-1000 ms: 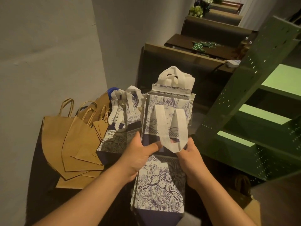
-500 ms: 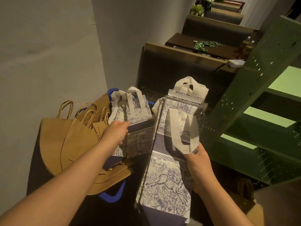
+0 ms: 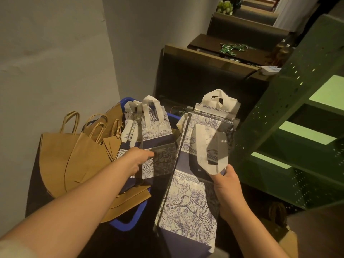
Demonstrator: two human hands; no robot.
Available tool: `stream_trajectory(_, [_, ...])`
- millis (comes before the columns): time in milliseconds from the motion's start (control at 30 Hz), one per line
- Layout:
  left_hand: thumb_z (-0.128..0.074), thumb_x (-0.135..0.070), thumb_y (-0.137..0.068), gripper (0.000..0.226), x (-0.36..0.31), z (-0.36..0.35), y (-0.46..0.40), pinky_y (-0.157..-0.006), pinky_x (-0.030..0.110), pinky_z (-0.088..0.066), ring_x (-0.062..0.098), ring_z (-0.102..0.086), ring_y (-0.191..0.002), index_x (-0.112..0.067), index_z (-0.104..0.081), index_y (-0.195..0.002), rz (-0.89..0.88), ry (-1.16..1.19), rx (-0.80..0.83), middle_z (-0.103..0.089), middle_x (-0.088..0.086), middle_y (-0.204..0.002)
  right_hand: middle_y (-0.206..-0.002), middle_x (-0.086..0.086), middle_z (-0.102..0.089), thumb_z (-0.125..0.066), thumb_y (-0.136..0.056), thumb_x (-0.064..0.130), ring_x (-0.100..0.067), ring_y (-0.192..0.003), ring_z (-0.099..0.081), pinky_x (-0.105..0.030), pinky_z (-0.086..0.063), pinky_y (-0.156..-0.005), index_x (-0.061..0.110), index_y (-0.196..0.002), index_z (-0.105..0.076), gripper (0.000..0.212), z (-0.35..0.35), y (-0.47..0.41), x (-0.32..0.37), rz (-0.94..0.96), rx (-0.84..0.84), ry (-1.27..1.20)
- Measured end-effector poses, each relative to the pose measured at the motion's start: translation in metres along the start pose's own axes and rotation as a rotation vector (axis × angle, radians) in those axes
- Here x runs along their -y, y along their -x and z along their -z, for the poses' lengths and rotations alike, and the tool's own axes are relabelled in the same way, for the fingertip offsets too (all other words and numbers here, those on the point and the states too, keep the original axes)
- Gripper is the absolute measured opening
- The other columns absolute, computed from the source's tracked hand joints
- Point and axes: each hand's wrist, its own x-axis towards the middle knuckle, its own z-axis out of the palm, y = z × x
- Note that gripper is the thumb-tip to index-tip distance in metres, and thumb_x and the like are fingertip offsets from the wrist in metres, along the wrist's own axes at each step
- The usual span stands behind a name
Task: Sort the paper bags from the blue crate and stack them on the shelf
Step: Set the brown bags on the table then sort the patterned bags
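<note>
head view. blue plastic crate (image 3: 130, 223): one, low at centre-left, only its rim showing at the near corner and far edge. plain brown paper bags with twisted handles (image 3: 61, 161): at least four, lying flat and fanned over the crate's left side, close to the grey wall (image 3: 55, 62); exact count unclear where they overlap. white paper bags printed with blue animal and plant drawings and a navy band: two bundles. first bundle (image 3: 149, 131) stands in the crate, white handles up; number of bags in it cannot be told. left hand (image 3: 136, 162) reaches into it, fingers grasping the bundle's lower front panel. second bundle (image 3: 193, 192) is lifted clear of the crate at centre, tilted, several flat bags together, count unclear. right hand (image 3: 226, 185) holds it from the right edge, fingers clenched round the stack with a loose white handle pinched at the thumb. green perforated metal shelf (image 3: 290, 116): one unit at right, three lit levels visible, just beside the held bundle's right edge. dark wooden benches (image 3: 204, 75) stand behind, beyond the crate.
</note>
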Motion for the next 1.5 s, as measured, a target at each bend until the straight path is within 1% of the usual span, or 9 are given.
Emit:
stream_trajectory(333, [-0.071, -0.047, -0.091, 0.047, 0.023, 0.036, -0.024, -0.097, 0.046, -0.053, 0.038, -0.061, -0.107, -0.009, -0.06, -0.116, -0.086, -0.407, -0.188, -0.066, 0.014, -0.116, -0.112, -0.006, -0.067, -0.079, -0.085, 0.028, -0.025, -0.106, -0.064, -0.052, -0.052, -0.098, 0.018, -0.11, -0.057, 0.035, 0.0, 0.001, -0.004, -0.026, -0.003, -0.007])
stream_trajectory(433, [-0.069, -0.036, -0.095, 0.033, 0.019, 0.037, -0.004, -0.071, 0.034, -0.05, 0.029, -0.062, -0.083, -0.007, -0.059, -0.105, -0.114, -0.496, -0.187, -0.062, 0.009, -0.09, -0.112, -0.006, -0.067, -0.079, -0.085, 0.027, -0.026, -0.107, -0.064, -0.054, -0.051, -0.099, 0.019, -0.11, -0.057, 0.034, -0.003, 0.002, -0.004, -0.025, 0.0, 0.001])
stream_trajectory(567, [-0.072, -0.027, -0.095, 0.031, 0.025, 0.034, -0.004, -0.07, 0.034, -0.046, 0.026, -0.058, -0.078, -0.003, -0.063, -0.113, -0.131, -0.366, -0.181, -0.059, 0.005, -0.085, -0.112, -0.004, -0.068, -0.08, -0.084, 0.032, -0.025, -0.107, -0.063, -0.053, -0.051, -0.099, 0.022, -0.108, -0.057, 0.034, -0.004, 0.003, -0.005, -0.023, 0.009, -0.007])
stream_trajectory(667, [-0.076, -0.012, -0.092, 0.05, 0.024, 0.036, -0.002, -0.073, 0.033, -0.048, 0.03, -0.06, -0.094, -0.004, -0.051, -0.135, -0.106, -0.106, -0.165, -0.062, 0.012, -0.106, -0.115, -0.004, -0.068, -0.08, -0.085, 0.027, -0.025, -0.108, -0.064, -0.052, -0.052, -0.1, 0.022, -0.112, -0.057, 0.036, -0.003, 0.003, -0.007, -0.022, 0.02, -0.041])
stream_trajectory(800, [-0.073, 0.001, -0.09, 0.043, 0.02, 0.051, -0.007, -0.078, 0.055, -0.063, 0.039, -0.075, -0.089, 0.001, -0.053, -0.128, 0.059, 0.272, 0.057, -0.075, 0.021, -0.102, -0.115, -0.003, -0.07, -0.08, -0.084, 0.028, -0.025, -0.109, -0.065, -0.054, -0.051, -0.101, 0.023, -0.116, -0.057, 0.039, -0.003, 0.005, -0.009, -0.023, 0.044, -0.089])
stream_trajectory(933, [-0.057, 0.008, -0.094, 0.035, 0.015, 0.063, 0.012, -0.082, 0.052, -0.059, 0.043, -0.072, -0.1, -0.003, -0.055, -0.127, -0.007, 0.427, 0.165, -0.072, 0.028, -0.113, -0.112, -0.003, -0.075, -0.084, -0.064, 0.038, -0.027, -0.106, -0.071, -0.053, -0.053, -0.099, 0.022, -0.125, -0.058, 0.068, -0.004, 0.014, -0.002, -0.001, 0.084, -0.2])
stream_trajectory(1067, [-0.055, 0.015, -0.087, 0.048, 0.015, 0.071, 0.033, -0.08, 0.049, -0.059, 0.039, -0.071, -0.099, -0.01, -0.056, -0.128, -0.198, 0.431, 0.075, -0.07, 0.023, -0.111, -0.105, -0.004, -0.078, -0.079, -0.065, 0.029, -0.028, -0.098, -0.074, -0.052, -0.057, -0.092, 0.026, -0.128, -0.058, 0.066, -0.004, 0.023, 0.015, 0.043, 0.125, -0.361])
stream_trajectory(1233, [-0.069, -0.011, -0.095, 0.047, 0.007, 0.064, 0.07, -0.077, 0.041, -0.057, 0.022, -0.075, -0.097, -0.027, -0.054, -0.137, -0.413, 0.405, 0.083, -0.074, 0.005, -0.115, -0.1, -0.011, -0.077, -0.097, -0.048, 0.039, -0.029, -0.085, -0.076, -0.039, -0.06, -0.06, 0.018, -0.126, -0.061, 0.088, -0.009, 0.037, 0.042, 0.079, 0.259, -0.537])
stream_trajectory(1500, [-0.065, -0.017, -0.097, 0.037, 0.013, 0.015, 0.093, -0.084, 0.055, -0.062, 0.029, -0.073, -0.102, -0.032, -0.054, -0.129, -0.35, 0.212, 0.182, -0.073, 0.006, -0.116, -0.122, -0.013, -0.071, -0.101, -0.039, 0.047, -0.036, -0.111, -0.069, -0.056, -0.056, -0.09, 0.021, -0.135, -0.056, 0.11, -0.019, 0.038, 0.049, 0.183, 0.24, -0.417])
